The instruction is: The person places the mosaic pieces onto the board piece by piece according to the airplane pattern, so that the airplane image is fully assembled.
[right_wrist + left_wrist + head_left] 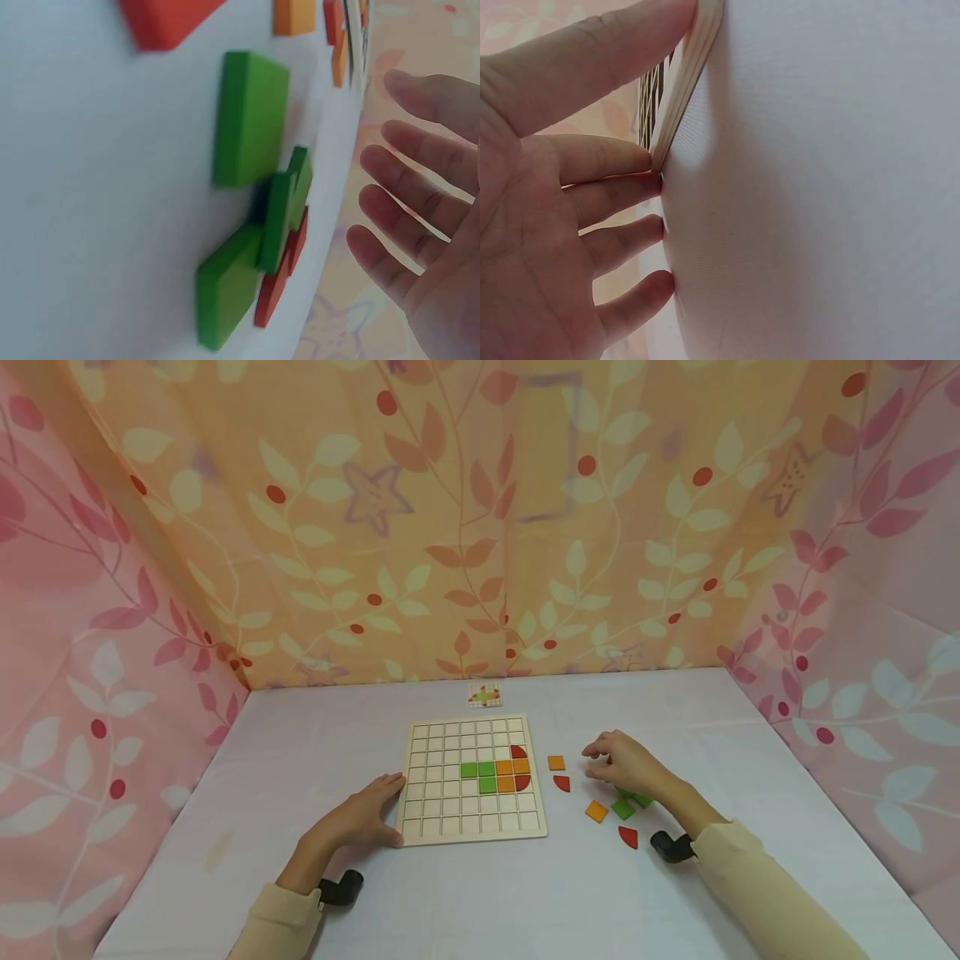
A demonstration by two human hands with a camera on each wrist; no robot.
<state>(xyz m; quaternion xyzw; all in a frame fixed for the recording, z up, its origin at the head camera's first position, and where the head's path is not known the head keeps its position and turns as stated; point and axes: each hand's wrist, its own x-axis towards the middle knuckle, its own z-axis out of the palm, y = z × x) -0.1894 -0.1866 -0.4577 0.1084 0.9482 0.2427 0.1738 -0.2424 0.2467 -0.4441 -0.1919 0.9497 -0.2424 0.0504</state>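
Note:
A pale wooden grid board (438,797) lies flat on the table. My left hand (362,814) touches its left edge, thumb at the near corner and fingers straight; in the left wrist view the thumb and index fingertip meet the board's side (686,82). Green squares (487,785), orange squares (504,767) and red quarter-circles (522,782) fill several cells at its right. Above the table right of the board, my right hand (628,762) holds nothing, its fingers loosely bent. Loose green squares (251,120), some overlapping, and red pieces (274,292) lie beneath it.
A small pattern card (484,694) lies behind the board. Between board and right hand are an orange square (556,762) and a red quarter-circle (562,783). Nearer lie another orange square (596,811) and red quarter-circle (628,837). Patterned cloth (480,527) walls the back and sides.

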